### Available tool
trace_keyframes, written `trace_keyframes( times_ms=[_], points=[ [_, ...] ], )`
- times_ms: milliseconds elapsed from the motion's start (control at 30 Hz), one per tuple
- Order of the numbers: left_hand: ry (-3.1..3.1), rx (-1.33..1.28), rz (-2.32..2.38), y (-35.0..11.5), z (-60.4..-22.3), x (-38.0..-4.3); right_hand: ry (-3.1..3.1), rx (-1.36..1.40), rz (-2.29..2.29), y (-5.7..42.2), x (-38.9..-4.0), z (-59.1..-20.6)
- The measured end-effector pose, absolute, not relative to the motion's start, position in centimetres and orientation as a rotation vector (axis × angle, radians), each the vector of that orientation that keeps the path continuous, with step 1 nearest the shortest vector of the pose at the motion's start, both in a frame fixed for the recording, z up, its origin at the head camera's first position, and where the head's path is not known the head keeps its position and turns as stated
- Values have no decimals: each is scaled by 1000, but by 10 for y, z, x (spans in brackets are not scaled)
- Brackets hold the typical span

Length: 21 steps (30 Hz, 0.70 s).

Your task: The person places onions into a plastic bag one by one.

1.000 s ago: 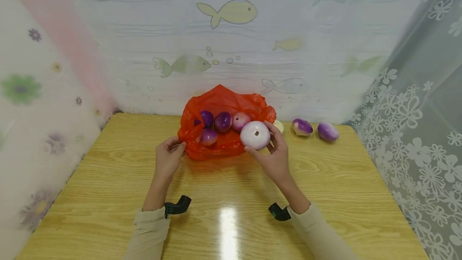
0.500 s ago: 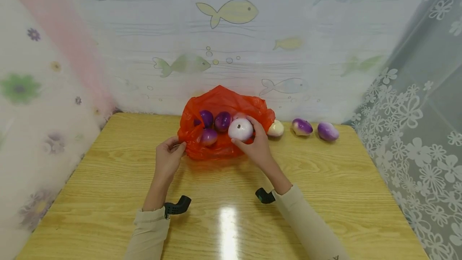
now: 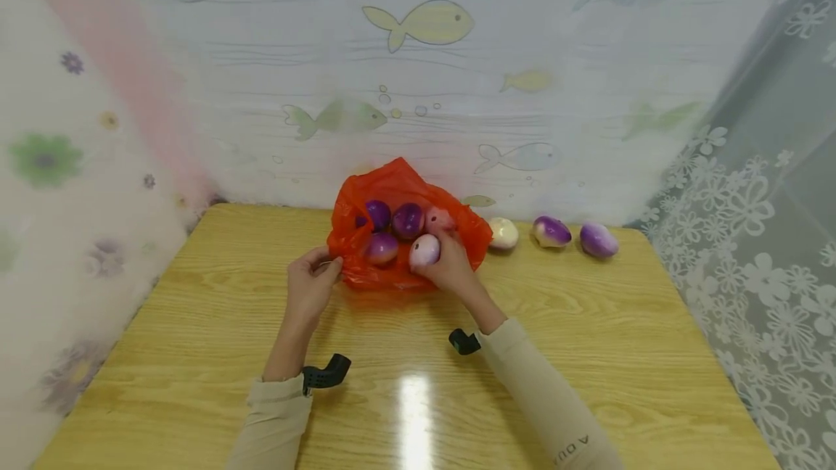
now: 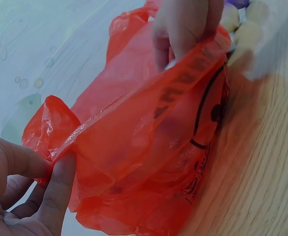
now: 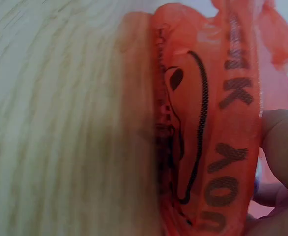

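Note:
A red plastic bag (image 3: 400,183) lies with its mouth toward me, and several purple-and-white turnips (image 3: 408,220) sit inside. My left hand (image 3: 310,283) pinches the bag's left rim between thumb and fingers, as the left wrist view shows with the bag (image 4: 129,147) stretched away from the fingertips. Reaching into the mouth, my right hand (image 3: 453,265) holds a pale turnip (image 3: 425,250) low in the bag, beside the purple ones. In the right wrist view the printed bag wall (image 5: 222,123) hides most of that turnip.
On the wooden table (image 3: 575,354), right of the bag, stand a cream-white turnip (image 3: 503,234) and two purple-and-white turnips (image 3: 551,231) in a row near the back edge. A fish-patterned curtain (image 3: 418,78) hangs right behind the table.
My right hand has carried the pale turnip left and down into the bag, uncovering the cream-white one on the table. The left hand keeps its pinch on the rim.

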<state>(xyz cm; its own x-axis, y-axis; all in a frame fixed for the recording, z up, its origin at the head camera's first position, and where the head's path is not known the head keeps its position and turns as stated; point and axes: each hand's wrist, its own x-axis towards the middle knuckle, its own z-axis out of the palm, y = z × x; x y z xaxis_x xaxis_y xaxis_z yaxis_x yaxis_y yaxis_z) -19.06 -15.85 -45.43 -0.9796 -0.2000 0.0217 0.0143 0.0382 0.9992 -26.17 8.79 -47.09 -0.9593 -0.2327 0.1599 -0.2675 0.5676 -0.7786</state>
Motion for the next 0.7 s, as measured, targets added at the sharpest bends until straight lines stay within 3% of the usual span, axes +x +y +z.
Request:
trace_keyframes(
  times_ms=[700],
  points=[
    [-2160, 198, -2052, -157, -457, -192, -2659, 396, 1566, 61, -280, -479]
  ],
)
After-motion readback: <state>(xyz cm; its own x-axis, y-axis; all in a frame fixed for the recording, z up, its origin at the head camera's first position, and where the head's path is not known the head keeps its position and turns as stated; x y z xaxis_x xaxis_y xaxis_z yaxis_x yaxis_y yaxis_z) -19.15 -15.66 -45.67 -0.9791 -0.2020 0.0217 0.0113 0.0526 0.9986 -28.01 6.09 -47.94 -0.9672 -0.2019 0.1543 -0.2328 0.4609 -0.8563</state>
